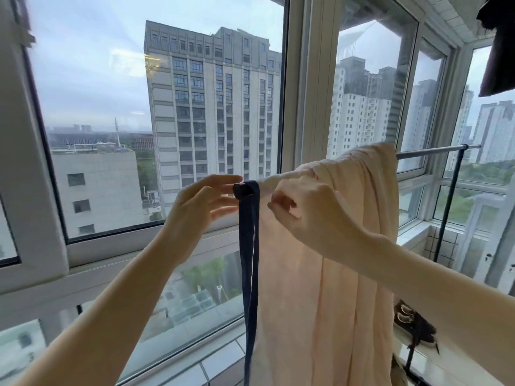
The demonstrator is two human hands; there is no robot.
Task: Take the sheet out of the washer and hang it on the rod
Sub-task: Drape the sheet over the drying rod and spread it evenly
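Note:
A pale peach sheet (328, 260) hangs bunched over a metal rod (429, 152) that runs from centre to the right in front of the windows. The rod's near end carries a black cap (241, 190) and a dark blue strap (249, 260) that hangs straight down. My left hand (200, 203) hovers just left of the cap, fingers relaxed and spread, holding nothing. My right hand (309, 210) is at the sheet's left edge on the rod, fingers curled and pinching the fabric.
Large windows (156, 121) with white frames stand right behind the rod, over a tiled sill (211, 363). The rack's dark upright (448, 213) stands at the right. Dark shoes (412, 327) lie on the sill at lower right. A dark garment (498, 45) hangs at the top right.

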